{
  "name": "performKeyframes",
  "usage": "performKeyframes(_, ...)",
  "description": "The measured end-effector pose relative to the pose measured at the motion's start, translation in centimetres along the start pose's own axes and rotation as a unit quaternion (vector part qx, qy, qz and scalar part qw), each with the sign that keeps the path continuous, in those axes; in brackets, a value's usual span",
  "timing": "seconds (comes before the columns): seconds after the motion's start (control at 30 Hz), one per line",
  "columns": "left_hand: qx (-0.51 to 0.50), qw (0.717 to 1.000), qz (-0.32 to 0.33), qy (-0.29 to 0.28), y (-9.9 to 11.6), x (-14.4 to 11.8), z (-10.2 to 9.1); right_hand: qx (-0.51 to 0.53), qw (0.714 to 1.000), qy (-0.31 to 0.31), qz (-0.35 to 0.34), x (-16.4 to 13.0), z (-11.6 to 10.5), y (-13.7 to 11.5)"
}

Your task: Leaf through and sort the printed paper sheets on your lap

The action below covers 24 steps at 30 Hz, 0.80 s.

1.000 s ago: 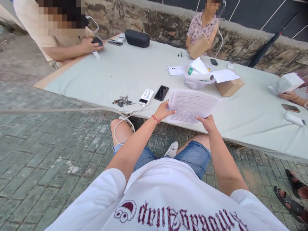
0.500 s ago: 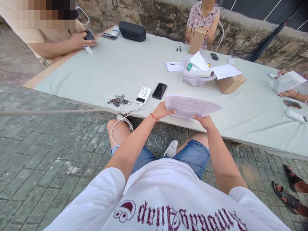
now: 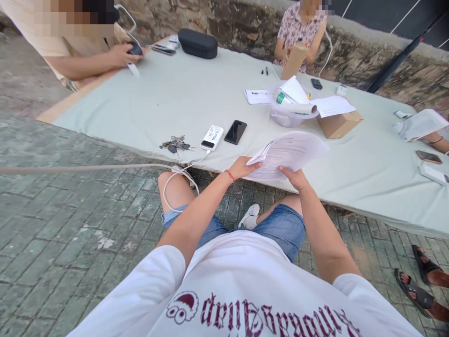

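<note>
A: Report, left to right.

B: On the near-left tabletop (image 3: 157, 107) lie keys (image 3: 175, 144), a power bank (image 3: 212, 138) with its cable running off the near edge, and a phone (image 3: 235, 132). All are apart from the person's hands.

A: The hands?

B: Left hand (image 3: 242, 167) grasps the near-left corner of the papers (image 3: 289, 152), thumb on top. Right hand (image 3: 297, 178) pinches the near edge of the same papers, fingers beneath. The stack is held just above the near edge of the tabletop, its far end curling upward and the sheets fanning at the left corner.

A: Judgement on handling?

B: The sheets look loose. Squaring them would go best with both grips kept light, edges tapped level on the cloth, and the curl supported so nothing slides out.

A: Farther right?

B: A bowl (image 3: 286, 118) with rolled paper, then a box (image 3: 339, 123). Other people's hands work at the far and right edges.
</note>
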<state>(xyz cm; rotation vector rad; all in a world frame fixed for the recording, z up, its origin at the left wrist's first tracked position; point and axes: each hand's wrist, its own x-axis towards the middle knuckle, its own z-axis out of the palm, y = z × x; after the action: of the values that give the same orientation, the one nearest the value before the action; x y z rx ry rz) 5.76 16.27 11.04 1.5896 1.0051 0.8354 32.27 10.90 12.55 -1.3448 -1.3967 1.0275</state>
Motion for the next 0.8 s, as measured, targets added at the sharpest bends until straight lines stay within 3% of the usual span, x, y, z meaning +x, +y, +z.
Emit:
performKeyframes(0.1,-0.034,0.998,-0.048,0.005,0.3,-1.9,0.6,0.031,0.999,0.014,0.017,-1.4,0.2,0.3)
performKeyframes(0.2,-0.147,0.984,-0.103,-0.012,-0.7,-4.8,2.3,0.043,0.996,0.02,0.07,-3.8,0.3,1.8)
performKeyframes(0.33,-0.367,0.908,-0.197,-0.032,-4.3,-9.2,6.3,-0.011,0.99,0.062,0.123,-7.4,0.9,4.9)
performKeyframes(0.47,-0.46,0.836,-0.299,0.004,-7.5,-11.8,9.0,-0.122,0.98,0.072,0.139,-10.0,1.4,6.9)
performKeyframes(0.6,-0.5,0.808,-0.308,0.054,-7.9,-11.9,9.1,-0.166,0.975,0.052,0.135,-10.7,1.5,7.0)
performKeyframes(0.8,-0.487,0.808,-0.324,0.073,-7.5,-11.8,8.3,-0.147,0.979,0.037,0.133,-10.3,1.8,6.4)
